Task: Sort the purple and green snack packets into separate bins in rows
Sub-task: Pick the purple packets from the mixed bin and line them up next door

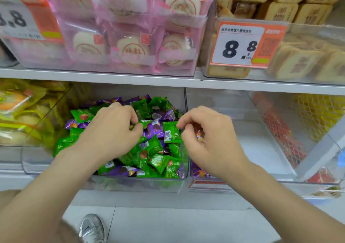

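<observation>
Head: early. Mixed bin (138, 182) under left grip (112, 130) mostly unsorted; few purple packets (197, 170) below right grip (211, 138). Right grip pinches green packet (172, 133); left grip likely pinching second green packet (143, 124).

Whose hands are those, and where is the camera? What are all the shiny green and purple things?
There is no machine here, just a person. The one picture comes from a camera worn on their head, looking down, so you see what they see. The left hand and right hand reach into a clear bin on a shop shelf, full of mixed green and purple snack packets. The right hand pinches a green packet by its edge. The left hand seems to pinch a second green packet. A few purple packets lie in the next bin.
</observation>
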